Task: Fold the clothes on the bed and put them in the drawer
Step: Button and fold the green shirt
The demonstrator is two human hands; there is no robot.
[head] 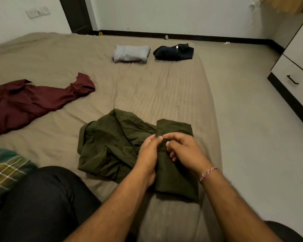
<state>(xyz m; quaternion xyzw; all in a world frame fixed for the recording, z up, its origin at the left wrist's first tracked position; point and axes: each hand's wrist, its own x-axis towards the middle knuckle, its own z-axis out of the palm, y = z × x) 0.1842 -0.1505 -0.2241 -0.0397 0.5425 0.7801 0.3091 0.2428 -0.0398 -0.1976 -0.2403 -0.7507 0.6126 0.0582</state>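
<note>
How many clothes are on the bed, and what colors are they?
Olive green, held by the left hand and right hand: 1
Maroon: 1
Plaid green and yellow: 1
Light grey, folded: 1
Dark navy or black, folded: 1
Total: 5

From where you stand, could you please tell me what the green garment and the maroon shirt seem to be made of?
Green garment: matte woven cloth, probably cotton, judging by its fine crumpled creases. Maroon shirt: smoother fabric with a slight sheen and soft folds, perhaps a synthetic blend.
</note>
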